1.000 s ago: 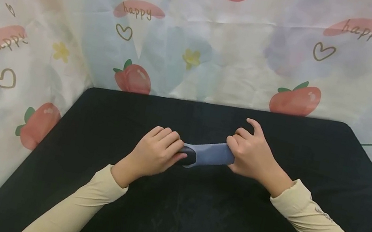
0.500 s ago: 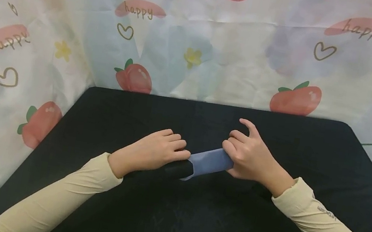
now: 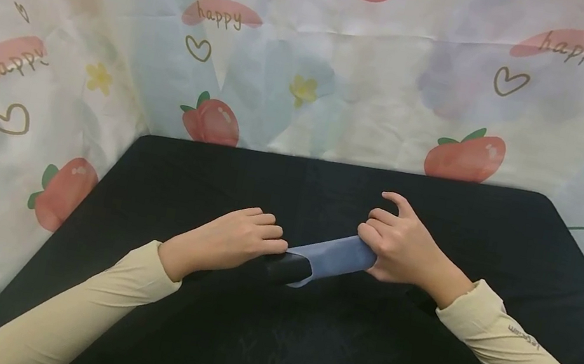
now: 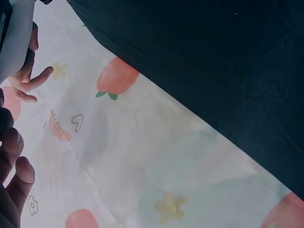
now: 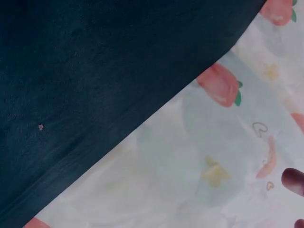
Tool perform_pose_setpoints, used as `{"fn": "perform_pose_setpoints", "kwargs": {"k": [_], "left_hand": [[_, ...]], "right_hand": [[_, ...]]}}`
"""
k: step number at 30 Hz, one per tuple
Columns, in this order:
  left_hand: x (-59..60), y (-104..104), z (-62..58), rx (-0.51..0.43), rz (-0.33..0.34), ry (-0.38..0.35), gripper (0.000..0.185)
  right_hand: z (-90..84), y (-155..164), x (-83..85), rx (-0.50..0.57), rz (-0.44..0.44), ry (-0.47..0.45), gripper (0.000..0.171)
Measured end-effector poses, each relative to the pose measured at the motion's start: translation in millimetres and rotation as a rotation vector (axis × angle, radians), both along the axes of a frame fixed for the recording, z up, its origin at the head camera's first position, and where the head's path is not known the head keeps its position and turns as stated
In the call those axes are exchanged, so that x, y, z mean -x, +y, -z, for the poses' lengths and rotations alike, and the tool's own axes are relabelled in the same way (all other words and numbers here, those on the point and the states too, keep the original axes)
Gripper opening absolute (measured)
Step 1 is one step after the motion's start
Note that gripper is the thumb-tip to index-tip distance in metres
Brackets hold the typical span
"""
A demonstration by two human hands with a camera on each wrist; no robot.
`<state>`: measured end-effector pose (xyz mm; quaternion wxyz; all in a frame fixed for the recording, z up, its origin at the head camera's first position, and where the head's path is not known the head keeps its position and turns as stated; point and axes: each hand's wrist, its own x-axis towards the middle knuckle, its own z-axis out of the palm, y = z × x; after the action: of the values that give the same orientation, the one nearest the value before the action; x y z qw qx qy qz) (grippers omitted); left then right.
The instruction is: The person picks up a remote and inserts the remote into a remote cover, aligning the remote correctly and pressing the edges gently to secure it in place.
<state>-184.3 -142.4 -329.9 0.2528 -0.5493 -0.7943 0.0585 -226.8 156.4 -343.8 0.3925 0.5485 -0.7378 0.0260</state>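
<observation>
Over the black table (image 3: 413, 357), the right hand (image 3: 402, 249) pinches the grey-blue end of a rolled sock (image 3: 322, 259) while the left hand (image 3: 236, 240) curls round its dark end, keeping the roll taut

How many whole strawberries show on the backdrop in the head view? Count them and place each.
3: one strawberry behind the table's far left, one behind its far right, one beside its left edge. Cropped red shapes at the top are left out.
</observation>
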Motion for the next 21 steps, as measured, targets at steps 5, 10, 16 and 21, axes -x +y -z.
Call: {"fn": "perform_pose_setpoints", "kwargs": {"k": [5,10,16,21], "left_hand": [[-1.1,3.8,-4.6,-0.033,-0.033,0.021,0.015],[-5.3,7.6,-6.1,-0.129,-0.151,0.089,0.014],[-10.4,10.7,4.8,-0.114,-0.362,0.17,0.051],[-7.8,16.9,13.4,-0.082,-0.442,0.146,0.062]], "right_hand": [[-2.4,-4.9,-1.6,0.002,0.016,-0.009,0.039],[-2.8,-2.5,-0.1,-0.009,0.133,-0.068,0.037],[1.9,6.9,4.2,-0.001,0.253,-0.123,0.039],[2.2,4.4,5.1,0.041,0.262,-0.115,0.039]]}}
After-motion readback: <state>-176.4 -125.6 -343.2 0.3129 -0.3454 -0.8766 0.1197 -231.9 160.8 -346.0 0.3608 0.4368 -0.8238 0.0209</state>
